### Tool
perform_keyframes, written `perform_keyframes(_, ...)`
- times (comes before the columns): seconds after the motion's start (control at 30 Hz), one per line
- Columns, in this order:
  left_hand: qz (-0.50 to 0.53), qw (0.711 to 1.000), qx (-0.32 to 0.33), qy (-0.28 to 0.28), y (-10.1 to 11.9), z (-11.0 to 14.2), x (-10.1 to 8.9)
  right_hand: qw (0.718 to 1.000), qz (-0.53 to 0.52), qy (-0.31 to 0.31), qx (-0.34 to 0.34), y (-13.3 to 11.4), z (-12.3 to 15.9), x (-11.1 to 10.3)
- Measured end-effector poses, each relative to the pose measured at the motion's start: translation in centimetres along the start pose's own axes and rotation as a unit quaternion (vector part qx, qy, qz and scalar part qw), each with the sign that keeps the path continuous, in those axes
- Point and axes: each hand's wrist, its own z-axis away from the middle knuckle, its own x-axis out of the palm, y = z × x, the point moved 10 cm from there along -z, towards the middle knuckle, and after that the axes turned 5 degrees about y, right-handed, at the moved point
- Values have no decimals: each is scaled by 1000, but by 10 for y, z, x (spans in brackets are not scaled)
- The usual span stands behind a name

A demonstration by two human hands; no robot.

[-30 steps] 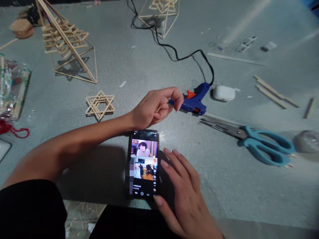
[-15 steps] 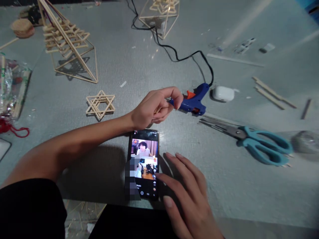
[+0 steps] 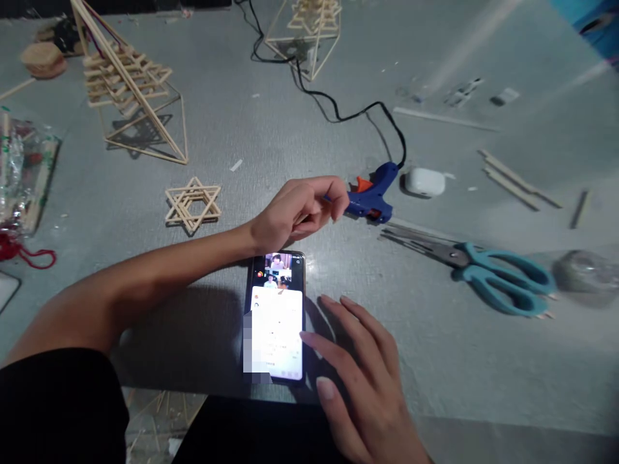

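A phone (image 3: 283, 328) lies face up on the table in front of me, with a mostly white panel lit below a small video picture. My right hand (image 3: 370, 380) is open beside it, fingers spread, the index fingertip at the screen's right edge. Beyond the phone's top my left hand (image 3: 302, 212) is bent over with curled fingers; what they hold, if anything, is hidden. Just right of those fingers lies a blue glue gun (image 3: 372, 196) with an orange trigger, its nozzle partly behind them. A star of thin wooden sticks (image 3: 193, 207) rests left of the left hand.
Scissors (image 3: 483, 267) with teal handles, a white earbud case (image 3: 424, 182) and a roll of clear tape (image 3: 585, 270) lie to the right. Stick frames (image 3: 145, 122) stand at the back left. The black cord (image 3: 333, 106) winds backward. Loose wooden sticks (image 3: 512, 183) lie farther right.
The phone's screen has switched from a large video to a white panel with the video shrunk above it. Both hands have stayed nearly in place; the view has shifted slightly.
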Motion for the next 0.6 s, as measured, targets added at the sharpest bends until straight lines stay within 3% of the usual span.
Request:
perform_keyframes(0.17, 18, 1000, -22, -7, -6, -1, -2, 995, 1, -77, -65, -11, 0, 16)
perform_keyframes(0.37, 19, 1000, -18, -7, -6, -1, 0, 993, 98, -28, 54, 9, -5, 17)
perform_keyframes(0.6, 48, 998, -35, 0, -9, -4, -2, 993, 85, -51, 56, 11, -3, 23)
